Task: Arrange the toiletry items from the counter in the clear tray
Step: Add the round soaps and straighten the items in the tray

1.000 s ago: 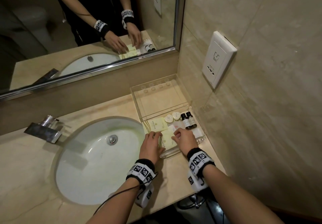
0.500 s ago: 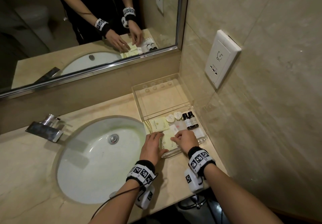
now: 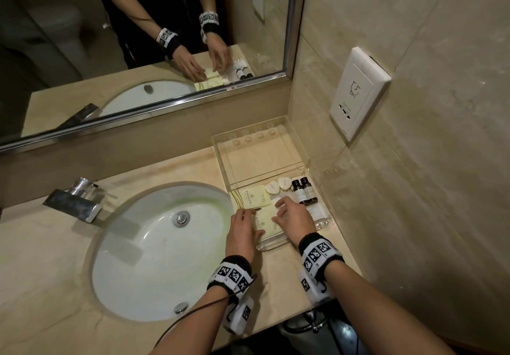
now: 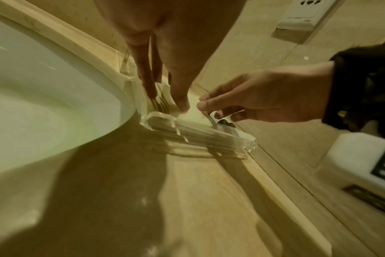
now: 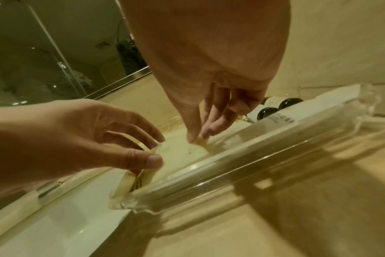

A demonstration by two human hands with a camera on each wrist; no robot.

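A clear tray (image 3: 276, 245) sits on the counter right of the sink, against the side wall. In it lie a far yellow packet (image 3: 252, 196), two round white soaps (image 3: 278, 185), two small dark bottles (image 3: 303, 190) and a white sachet (image 3: 317, 211). A near yellow packet (image 3: 266, 225) lies at the tray's front. My left hand (image 3: 252, 220) pinches its left edge between thumb and fingers (image 5: 153, 160). My right hand (image 3: 277, 212) pinches its right side (image 5: 196, 140). In the left wrist view both hands meet over the packet (image 4: 193, 111) behind the tray's rim (image 4: 204, 135).
The white sink basin (image 3: 154, 249) lies directly left of the tray, with a chrome tap (image 3: 73, 202) behind it. A clear panel with small round bumps (image 3: 256, 156) rises behind the items. A mirror runs along the back, and a wall socket (image 3: 358, 92) sits on the right wall.
Both hands stay on the near yellow packet at the tray's front. The right hand's fingers have shifted slightly over it.
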